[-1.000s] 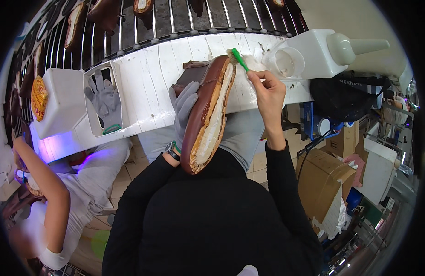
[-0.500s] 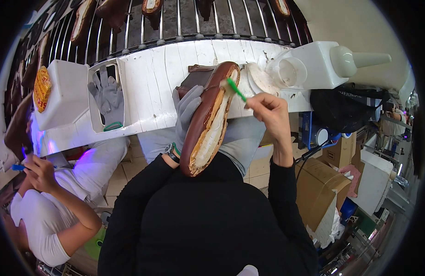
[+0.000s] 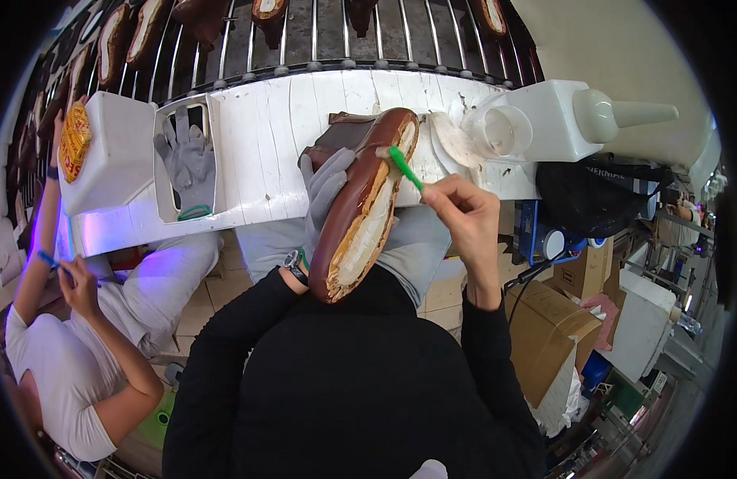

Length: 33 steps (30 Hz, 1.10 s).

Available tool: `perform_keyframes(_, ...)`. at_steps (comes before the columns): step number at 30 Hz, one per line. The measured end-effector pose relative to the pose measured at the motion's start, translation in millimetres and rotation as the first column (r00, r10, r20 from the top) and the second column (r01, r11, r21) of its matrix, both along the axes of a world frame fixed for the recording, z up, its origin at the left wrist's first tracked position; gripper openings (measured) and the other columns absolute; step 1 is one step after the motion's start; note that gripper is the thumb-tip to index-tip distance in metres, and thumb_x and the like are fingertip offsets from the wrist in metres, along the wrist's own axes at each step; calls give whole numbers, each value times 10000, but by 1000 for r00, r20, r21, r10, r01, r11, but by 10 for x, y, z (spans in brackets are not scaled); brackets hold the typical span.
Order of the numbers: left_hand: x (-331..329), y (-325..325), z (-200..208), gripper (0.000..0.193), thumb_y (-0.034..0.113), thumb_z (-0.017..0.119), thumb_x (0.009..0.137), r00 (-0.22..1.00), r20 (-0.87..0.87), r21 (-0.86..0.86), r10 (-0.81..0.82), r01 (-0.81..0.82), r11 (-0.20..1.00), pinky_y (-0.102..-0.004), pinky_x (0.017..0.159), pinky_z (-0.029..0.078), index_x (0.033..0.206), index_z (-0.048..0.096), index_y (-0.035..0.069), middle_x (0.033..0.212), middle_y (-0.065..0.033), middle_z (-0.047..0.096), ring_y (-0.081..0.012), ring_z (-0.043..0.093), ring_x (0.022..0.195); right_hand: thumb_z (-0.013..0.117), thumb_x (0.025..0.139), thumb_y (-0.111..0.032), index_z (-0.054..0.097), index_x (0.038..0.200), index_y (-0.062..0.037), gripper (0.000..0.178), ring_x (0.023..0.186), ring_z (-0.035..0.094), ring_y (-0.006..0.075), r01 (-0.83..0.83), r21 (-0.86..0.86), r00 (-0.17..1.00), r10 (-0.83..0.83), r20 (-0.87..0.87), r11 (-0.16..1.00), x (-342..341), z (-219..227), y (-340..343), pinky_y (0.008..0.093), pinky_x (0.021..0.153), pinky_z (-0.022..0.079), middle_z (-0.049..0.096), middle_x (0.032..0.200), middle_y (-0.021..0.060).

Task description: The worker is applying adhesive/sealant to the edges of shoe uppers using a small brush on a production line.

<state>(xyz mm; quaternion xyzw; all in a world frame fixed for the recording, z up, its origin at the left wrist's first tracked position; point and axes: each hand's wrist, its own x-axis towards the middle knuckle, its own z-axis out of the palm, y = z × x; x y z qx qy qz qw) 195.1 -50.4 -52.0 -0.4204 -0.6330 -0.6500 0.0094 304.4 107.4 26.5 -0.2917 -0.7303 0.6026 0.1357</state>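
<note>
A brown leather boot (image 3: 342,221) lies tilted across my lap and the table edge, its unsoled bottom turned up. A pale strip fills the middle of that bottom, with a rough tan margin around it. My left hand (image 3: 327,190), in a grey glove, is closed round the boot's left side; part of its fingers is hidden behind the boot. A green-handled brush (image 3: 403,166) is pinched in my bare right hand (image 3: 469,217). Its bristles touch the boot's margin near the upper end.
Along the far side of the white table (image 3: 260,176) runs a roller conveyor (image 3: 328,36) carrying more boots. A tub with grey gloves (image 3: 185,156) stands left, a white bottle (image 3: 544,120) and clear cup (image 3: 504,130) right. A co-worker (image 3: 65,367) sits at left; cardboard boxes (image 3: 548,335) stand right.
The brush has shifted slightly down and toward the boot's left margin. The boot has barely moved. The co-worker has stretched one arm toward the conveyor.
</note>
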Motion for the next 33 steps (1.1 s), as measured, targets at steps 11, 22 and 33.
perform_keyframes(11, -30, -81, -78, 804, 280, 803, 733, 996, 88, -70, 14, -8, 998, -619, 1125, 96, 1369, 347, 94, 1371, -169, 441, -326, 447, 1280, 718, 779, 45, 707, 864, 53, 86, 700, 609, 126, -163, 179, 976, 184, -112, 970, 16, 468, -329, 236, 635, 459, 668, 788, 90)
perform_keyframes(22, -193, -84, 9, 749, 216, 792, 738, 991, -135, -161, 15, -36, 986, -576, 1113, 165, 1347, 398, 30, 1341, -186, 457, -361, 442, 1260, 773, 731, -11, 702, 870, -18, 156, 630, 633, 187, -338, 502, 922, 388, 5, 796, 40, 804, -533, 273, 529, 481, 654, 790, 60)
perform_keyframes(33, -49, -190, 209, 626, 128, 619, 932, 155, 894, 379, -420, 237, 895, -341, 1059, 407, 1464, 296, 56, 1463, -132, 388, -205, 440, 1299, 702, 855, -44, 694, 840, 22, 68, 629, 504, 25, 53, 19, 998, -52, -37, 998, 61, 283, -353, 178, 554, 362, 627, 728, -8)
